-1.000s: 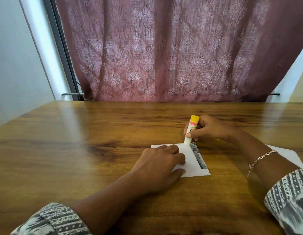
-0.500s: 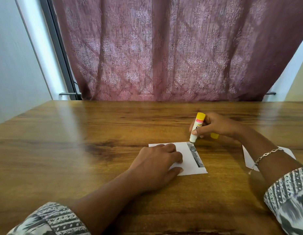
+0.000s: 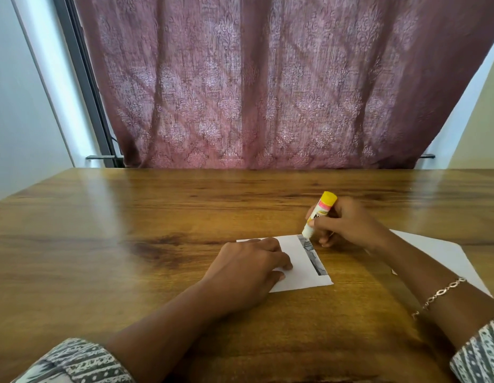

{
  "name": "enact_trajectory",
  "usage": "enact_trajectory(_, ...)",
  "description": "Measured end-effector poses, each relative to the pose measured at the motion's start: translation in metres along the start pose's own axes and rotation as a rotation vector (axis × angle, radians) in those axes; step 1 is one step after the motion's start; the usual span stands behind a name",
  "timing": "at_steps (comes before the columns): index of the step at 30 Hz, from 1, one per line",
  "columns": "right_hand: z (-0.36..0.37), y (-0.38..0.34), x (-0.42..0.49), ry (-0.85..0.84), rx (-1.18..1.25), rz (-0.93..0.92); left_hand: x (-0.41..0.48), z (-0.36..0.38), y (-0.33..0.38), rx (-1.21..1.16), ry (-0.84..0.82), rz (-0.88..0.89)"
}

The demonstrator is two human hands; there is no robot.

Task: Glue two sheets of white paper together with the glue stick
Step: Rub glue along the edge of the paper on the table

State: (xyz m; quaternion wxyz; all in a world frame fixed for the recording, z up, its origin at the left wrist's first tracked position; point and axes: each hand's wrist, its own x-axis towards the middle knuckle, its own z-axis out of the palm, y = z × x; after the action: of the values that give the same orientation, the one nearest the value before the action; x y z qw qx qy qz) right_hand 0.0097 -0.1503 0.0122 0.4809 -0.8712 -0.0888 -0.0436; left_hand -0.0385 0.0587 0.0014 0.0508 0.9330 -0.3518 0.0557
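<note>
Left hand point(image 3: 248, 272): Your left hand lies palm down on the sheet, fingers stretched out flat and close together. It presses the paper to the table and holds nothing.
Right hand point(image 3: 351, 225): Your right hand grips the glue stick, thumb and fingers curled round its barrel.
Glue stick point(image 3: 320, 214): It stands tilted, its yellow end leaning toward 1 o'clock and its white tip pointing down. The tip sits at the far end of the grey strip; you cannot tell whether it touches.
Sheet point(image 3: 298, 261): The white paper lies flat on the table in front of you, near the middle. Your left hand covers its 9 o'clock half.
Grey strip point(image 3: 312, 255): A patterned grey band runs along the 3 o'clock edge of the sheet, from 12 toward 6 o'clock.
Second sheet point(image 3: 439, 252): It lies flat at 3 o'clock of the first, well apart, partly under your right forearm.
Table point(image 3: 129, 230): Glossy brown wood.
Bracelet point(image 3: 439, 295): A chain on your right wrist.
Curtain point(image 3: 268, 92): Patterned maroon cloth hanging at 12 o'clock, behind the table.
</note>
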Motion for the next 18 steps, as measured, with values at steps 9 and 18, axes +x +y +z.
enact_trajectory(9, 0.0077, -0.0037, -0.0035, 0.047, -0.144, 0.007, 0.001, -0.0005, -0.0018, -0.014, 0.001, 0.001)
enact_trajectory(18, 0.0105, -0.0066, -0.0035, 0.041, -0.226, -0.018, 0.0014, -0.0011, -0.002, -0.012, 0.002, 0.006)
